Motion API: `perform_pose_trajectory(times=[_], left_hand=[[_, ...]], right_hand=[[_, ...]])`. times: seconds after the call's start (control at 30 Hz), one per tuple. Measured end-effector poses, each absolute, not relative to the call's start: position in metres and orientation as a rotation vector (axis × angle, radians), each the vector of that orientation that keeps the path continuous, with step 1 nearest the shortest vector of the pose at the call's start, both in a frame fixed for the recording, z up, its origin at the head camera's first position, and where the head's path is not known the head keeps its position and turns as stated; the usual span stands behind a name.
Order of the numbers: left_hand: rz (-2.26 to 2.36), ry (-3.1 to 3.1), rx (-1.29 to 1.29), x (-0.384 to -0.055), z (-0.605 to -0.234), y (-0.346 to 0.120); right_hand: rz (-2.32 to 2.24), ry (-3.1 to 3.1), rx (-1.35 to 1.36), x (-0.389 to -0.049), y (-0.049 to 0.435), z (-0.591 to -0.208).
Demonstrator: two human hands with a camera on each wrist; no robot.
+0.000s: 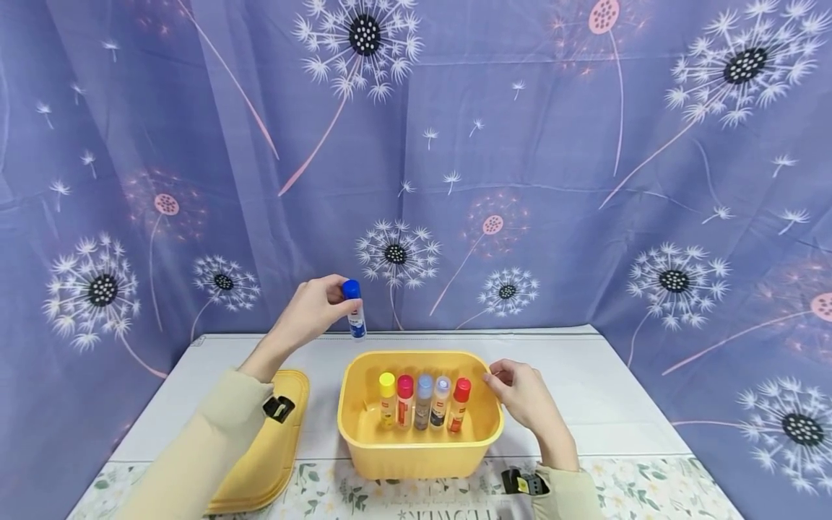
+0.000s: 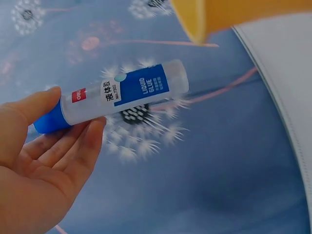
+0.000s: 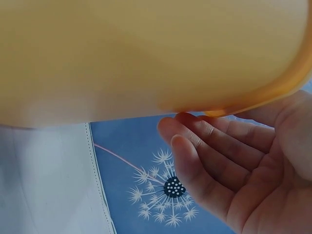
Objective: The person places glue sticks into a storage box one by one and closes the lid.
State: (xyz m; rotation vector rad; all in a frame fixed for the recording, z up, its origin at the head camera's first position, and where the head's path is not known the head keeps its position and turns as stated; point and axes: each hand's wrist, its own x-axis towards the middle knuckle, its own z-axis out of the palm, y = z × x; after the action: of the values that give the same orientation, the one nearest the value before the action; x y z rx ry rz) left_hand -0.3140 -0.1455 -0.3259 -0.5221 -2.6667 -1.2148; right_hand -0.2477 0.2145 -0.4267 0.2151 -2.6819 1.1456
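My left hand [image 1: 318,307] pinches the blue cap of a liquid glue bottle [image 1: 356,318], holding it upright above the table, beyond the yellow box's back left corner. Its clear body with a blue "LIQUID GLUE" label [image 2: 141,84] shows in the left wrist view. At the right rim of the yellow plastic box [image 1: 416,456], my right hand [image 1: 523,393] grips the edge, thumb over the rim and fingers along the outer wall [image 3: 122,58]. Inside stand several similar bottles in a row, from a yellow-capped bottle [image 1: 387,399] at left to a red-capped bottle [image 1: 458,404] at right.
A yellow lid [image 1: 289,440] lies flat on the table left of the box, partly behind my left forearm. The white table [image 1: 624,390] has a floral cloth [image 1: 637,477] along its front. A purple dandelion-print curtain [image 1: 442,180] hangs behind and at both sides.
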Motion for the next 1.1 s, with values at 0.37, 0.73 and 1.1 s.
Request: perform_pose_trajectory(times=[0.37,0.73,1.1], left_hand=[[-1.228,-2.650,-0.693,-0.283,-0.318,-0.137],[-1.256,-2.668,-0.751,-0.273,-0.336,-0.133],[-1.376,-2.696,-0.740,-0.270,-0.359,-0.128]], right_hand=[[1.135,-2.675,0.221,-0.249,0.214,-0.427],[1.121,-2.664,0.231,-0.249,0.215,-0.429],[1.126,-2.667,0.229,-0.248,0.215,-0.428]])
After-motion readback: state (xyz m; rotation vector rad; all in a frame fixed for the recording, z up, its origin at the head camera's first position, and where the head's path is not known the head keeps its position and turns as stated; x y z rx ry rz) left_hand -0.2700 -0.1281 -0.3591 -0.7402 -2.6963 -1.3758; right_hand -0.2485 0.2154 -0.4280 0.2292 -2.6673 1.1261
